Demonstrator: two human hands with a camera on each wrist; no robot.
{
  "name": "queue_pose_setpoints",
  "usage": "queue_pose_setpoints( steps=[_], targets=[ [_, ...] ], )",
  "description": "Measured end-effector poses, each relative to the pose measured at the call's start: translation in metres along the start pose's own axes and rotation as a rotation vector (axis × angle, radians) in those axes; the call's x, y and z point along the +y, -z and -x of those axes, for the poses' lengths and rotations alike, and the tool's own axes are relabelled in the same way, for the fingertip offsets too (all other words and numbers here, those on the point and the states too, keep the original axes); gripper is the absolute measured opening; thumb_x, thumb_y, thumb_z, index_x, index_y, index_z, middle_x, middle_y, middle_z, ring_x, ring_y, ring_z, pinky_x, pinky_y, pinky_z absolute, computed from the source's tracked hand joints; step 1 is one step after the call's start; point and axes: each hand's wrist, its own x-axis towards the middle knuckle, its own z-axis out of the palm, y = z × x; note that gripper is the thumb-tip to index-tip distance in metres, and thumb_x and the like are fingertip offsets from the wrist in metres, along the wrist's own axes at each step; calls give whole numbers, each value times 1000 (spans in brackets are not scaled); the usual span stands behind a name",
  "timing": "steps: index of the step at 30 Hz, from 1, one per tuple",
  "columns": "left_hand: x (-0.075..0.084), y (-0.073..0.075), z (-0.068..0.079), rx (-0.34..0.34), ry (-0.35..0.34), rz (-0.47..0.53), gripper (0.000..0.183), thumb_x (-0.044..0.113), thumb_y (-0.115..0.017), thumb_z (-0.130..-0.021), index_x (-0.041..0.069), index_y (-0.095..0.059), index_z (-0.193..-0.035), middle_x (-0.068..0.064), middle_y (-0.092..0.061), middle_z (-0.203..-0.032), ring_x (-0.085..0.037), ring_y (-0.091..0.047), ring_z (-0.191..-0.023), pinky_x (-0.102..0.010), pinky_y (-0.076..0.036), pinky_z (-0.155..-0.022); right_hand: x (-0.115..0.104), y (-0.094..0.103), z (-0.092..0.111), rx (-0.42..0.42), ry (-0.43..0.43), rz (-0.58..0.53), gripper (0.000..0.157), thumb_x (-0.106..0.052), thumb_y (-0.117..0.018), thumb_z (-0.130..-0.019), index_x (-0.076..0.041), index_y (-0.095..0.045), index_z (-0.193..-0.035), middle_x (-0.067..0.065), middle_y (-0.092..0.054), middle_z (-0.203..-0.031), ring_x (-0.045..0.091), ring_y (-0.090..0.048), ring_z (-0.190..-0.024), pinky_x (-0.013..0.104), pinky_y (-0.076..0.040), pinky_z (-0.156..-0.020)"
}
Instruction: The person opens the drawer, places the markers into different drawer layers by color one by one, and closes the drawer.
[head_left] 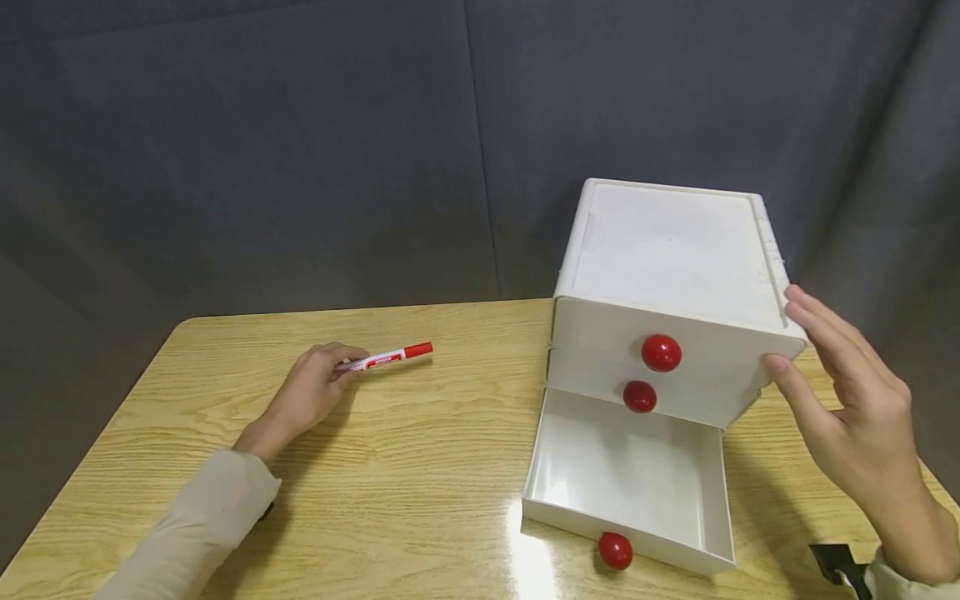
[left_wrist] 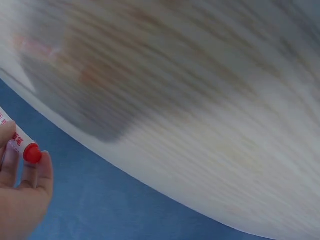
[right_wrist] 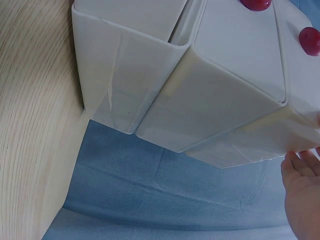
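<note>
My left hand (head_left: 313,385) pinches a white marker (head_left: 386,359) with red print and a red cap, a little above the left half of the table. In the left wrist view the marker's red end (left_wrist: 32,153) points out past the fingers. On the right stands a white drawer cabinet (head_left: 675,250) with red round knobs. Its bottom drawer (head_left: 630,475) is pulled out and bare inside; the two drawers above are closed. My right hand (head_left: 858,408) touches the cabinet's upper right front corner, thumb at the front and fingers along the side, fairly straight.
The wood-grain table (head_left: 442,467) carries the cabinet near its back edge. Behind hangs a dark blue-grey curtain (head_left: 315,167). The open drawer's red knob (head_left: 615,551) juts out toward me.
</note>
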Motion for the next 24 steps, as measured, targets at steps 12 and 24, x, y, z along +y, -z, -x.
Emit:
queue_pose_setpoints(
  steps=[12, 24],
  targets=[
    [38, 2, 7, 6, -103, 51, 30, -4, -68, -89, 5, -71, -118, -11, -71, -114, -27, -60, -104, -41, -56, -83, -1, 0, 0, -2, -6, 5, 48, -18, -66, -95, 17, -57, -126, 28, -55, -140, 18, -54, -134, 21, -40, -112],
    [78, 5, 20, 19, -248, 82, 33, -3, -74, -84, 8, -72, -116, -2, -73, -112, -18, -62, -102, -35, -59, -82, -2, -2, -1, 9, 6, -12, 46, -16, -66, -95, 18, -57, -125, 28, -55, -139, 19, -54, -134, 22, -40, -112]
  ],
)
